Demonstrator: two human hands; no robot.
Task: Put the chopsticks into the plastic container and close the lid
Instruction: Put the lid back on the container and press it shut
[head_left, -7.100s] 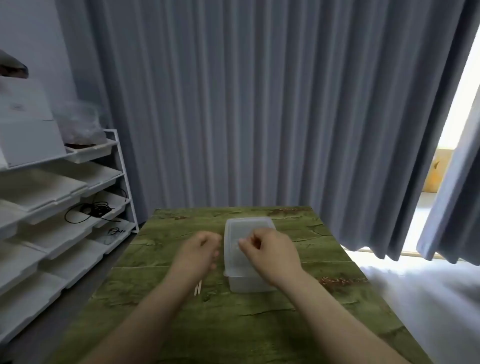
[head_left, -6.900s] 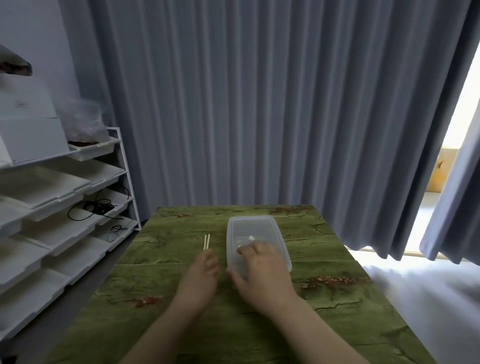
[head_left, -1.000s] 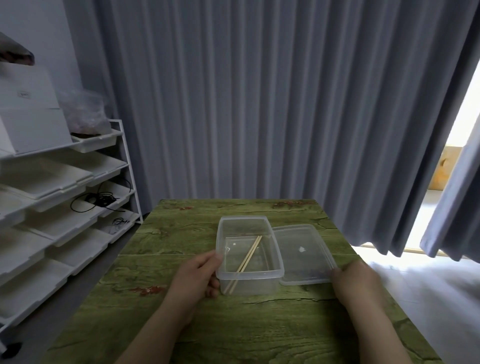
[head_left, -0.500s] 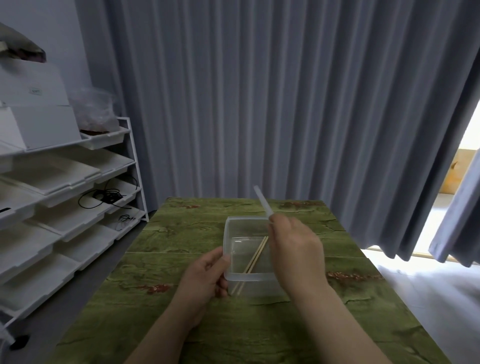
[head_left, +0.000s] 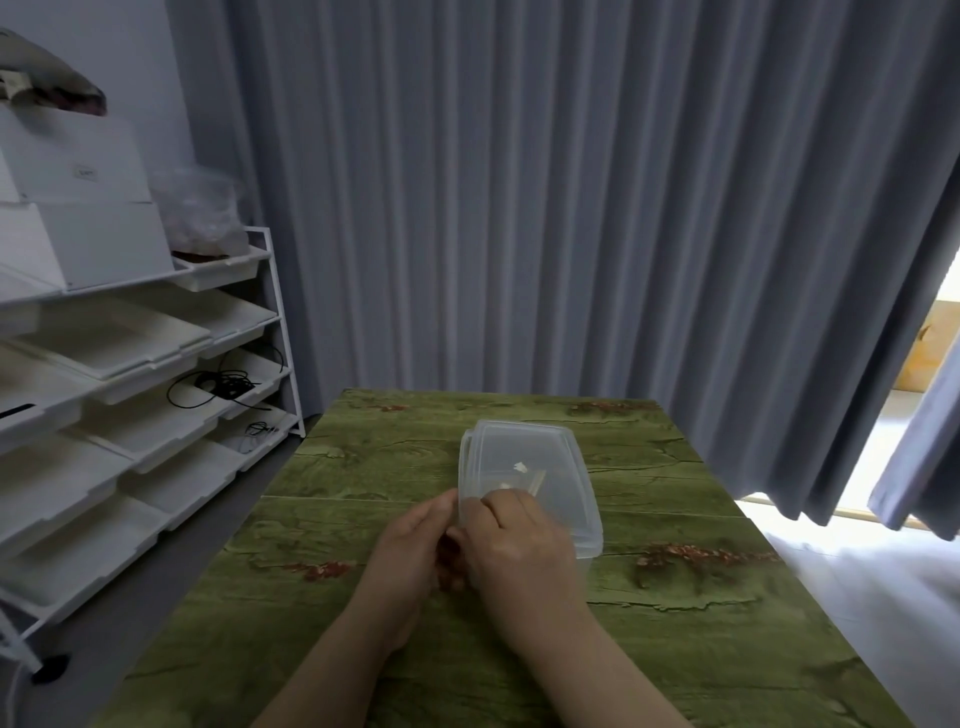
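Observation:
A clear plastic container stands in the middle of the green table. Its translucent lid lies on top, shifted slightly to the right of the rim. The chopsticks show faintly through the lid as a pale strip inside. My left hand grips the container's near left corner. My right hand rests on the near end of the lid, fingers on its edge, hiding that end of the box.
A white rack of trays with black cables stands left of the table. Grey curtains hang right behind the far edge. Bright floor lies to the right.
My right hand has brought the lid from upright above the box down flat onto it. My left hand stays at the container's near left corner.

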